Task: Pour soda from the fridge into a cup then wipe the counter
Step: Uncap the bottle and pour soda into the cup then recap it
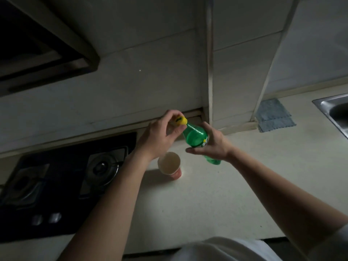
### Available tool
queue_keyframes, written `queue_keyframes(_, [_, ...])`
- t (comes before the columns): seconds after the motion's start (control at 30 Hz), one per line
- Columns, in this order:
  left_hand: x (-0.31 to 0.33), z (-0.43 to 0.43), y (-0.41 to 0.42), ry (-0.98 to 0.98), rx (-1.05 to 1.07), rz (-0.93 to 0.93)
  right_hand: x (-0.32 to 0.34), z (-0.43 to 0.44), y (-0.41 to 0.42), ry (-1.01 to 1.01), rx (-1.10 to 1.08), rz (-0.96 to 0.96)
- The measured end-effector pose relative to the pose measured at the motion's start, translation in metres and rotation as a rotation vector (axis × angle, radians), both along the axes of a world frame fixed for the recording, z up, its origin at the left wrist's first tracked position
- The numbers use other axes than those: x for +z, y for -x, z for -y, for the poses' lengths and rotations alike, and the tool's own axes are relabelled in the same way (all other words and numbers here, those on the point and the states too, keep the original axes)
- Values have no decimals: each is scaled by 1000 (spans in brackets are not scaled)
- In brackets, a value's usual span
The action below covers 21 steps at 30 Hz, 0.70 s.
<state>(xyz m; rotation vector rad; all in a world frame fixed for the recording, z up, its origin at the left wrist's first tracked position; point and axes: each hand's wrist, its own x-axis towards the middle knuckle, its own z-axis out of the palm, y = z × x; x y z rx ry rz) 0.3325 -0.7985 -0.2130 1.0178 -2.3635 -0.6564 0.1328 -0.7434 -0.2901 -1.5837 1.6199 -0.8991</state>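
Bottle (195,137) held above cup (169,162), neck tilted up-left; right hand (212,146) grips body, left hand (160,132) pinches cap (181,120).

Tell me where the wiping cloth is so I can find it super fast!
Start at the steel sink on the far right of the pale counter. Just left of it, at the foot of the tiled wall, lies the flat cloth. It is the only blue thing, lying apart from the red cup and green bottle.

Your single head view: wide, facing forward and down, close over the pale speckled counter (216,194).
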Motion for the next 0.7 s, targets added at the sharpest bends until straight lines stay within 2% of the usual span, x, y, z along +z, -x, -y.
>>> queue_keyframes(0.2, [30,8,-31,513,-88,209,27,9,-22,24,223,-52])
queue_keyframes(0.3, [42,18,-40,669,-99,262,32,15,-37,22,280,-34])
queue_keyframes(0.7, [22,22,-55,605,35,261,20,16,-62,0,287,69])
